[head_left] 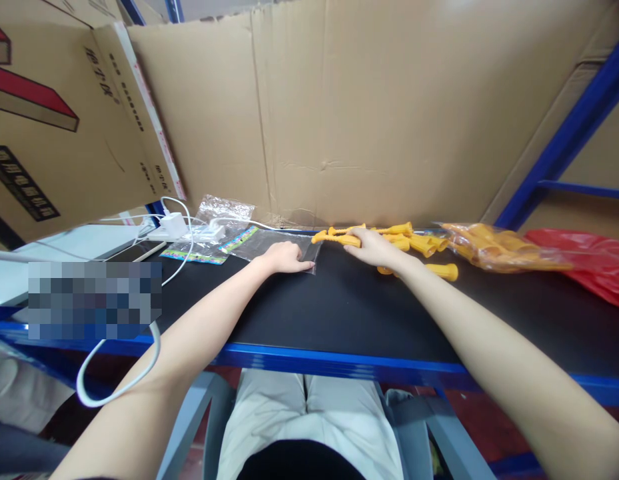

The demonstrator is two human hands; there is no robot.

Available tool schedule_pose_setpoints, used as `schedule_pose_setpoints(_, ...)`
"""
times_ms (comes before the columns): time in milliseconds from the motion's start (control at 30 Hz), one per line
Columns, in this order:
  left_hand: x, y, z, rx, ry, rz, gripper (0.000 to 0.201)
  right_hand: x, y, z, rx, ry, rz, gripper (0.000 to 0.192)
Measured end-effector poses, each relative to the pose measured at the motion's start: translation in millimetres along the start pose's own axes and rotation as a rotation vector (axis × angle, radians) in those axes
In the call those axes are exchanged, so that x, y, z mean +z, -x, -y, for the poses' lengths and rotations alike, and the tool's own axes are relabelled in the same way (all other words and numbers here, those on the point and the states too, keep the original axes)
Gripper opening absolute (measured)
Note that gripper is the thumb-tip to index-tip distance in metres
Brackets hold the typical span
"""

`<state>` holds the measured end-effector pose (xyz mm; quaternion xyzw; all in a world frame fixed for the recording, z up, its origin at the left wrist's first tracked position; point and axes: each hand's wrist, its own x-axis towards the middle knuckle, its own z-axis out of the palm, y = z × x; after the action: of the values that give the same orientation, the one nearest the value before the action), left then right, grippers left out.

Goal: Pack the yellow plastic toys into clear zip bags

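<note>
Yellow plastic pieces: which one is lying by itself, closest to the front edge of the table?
The yellow piece right of the right hand's wrist. It lies alone on the black table, nearer the front edge, while the others cluster by the cardboard wall.

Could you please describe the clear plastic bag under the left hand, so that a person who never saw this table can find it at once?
On the black tabletop, look near the cardboard wall, left of the loose yellow plastic pieces. The left hand rests flat on the clear plastic bag. Unlike the crinkled bags further left, it lies flat.
</note>
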<state>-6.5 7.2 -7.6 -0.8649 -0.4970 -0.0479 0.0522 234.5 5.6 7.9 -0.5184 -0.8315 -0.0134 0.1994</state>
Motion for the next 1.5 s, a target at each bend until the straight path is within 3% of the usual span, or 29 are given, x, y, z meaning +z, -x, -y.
schedule_pose_setpoints(133,0.0,-1,2,-0.018,0.032,-0.001,0.048,1,2,5,-0.075,-0.06,0.126,0.028)
schedule_pose_setpoints(300,-1.0,-1,4,0.007,0.131,0.011,0.05,-5,6,6,-0.018,0.012,0.207,0.03)
schedule_pose_setpoints(467,0.1,-1,5,-0.009,0.077,0.009,0.042,-10,7,0,0.012,0.062,0.245,0.032)
schedule_pose_setpoints(733,0.6,-3,7,-0.01,0.061,0.023,0.024,-4,1,-6,-0.062,-0.021,0.157,0.034)
schedule_pose_setpoints(1000,-8.9,2,-9,0.087,0.135,-0.185,0.023,2,4,9,-0.142,-0.204,0.074,0.03)
schedule_pose_setpoints(1167,-9.1,6,-21,0.153,0.261,-0.178,0.02,3,6,21,-0.095,-0.385,0.138,0.034)
schedule_pose_setpoints(1400,-8.0,8,-30,0.226,0.274,-0.206,0.02,15,3,26,-0.003,-0.395,-0.024,0.029)
schedule_pose_setpoints(1500,-7.9,7,-33,0.237,0.254,-0.225,0.025,22,2,28,0.011,-0.367,-0.003,0.033)
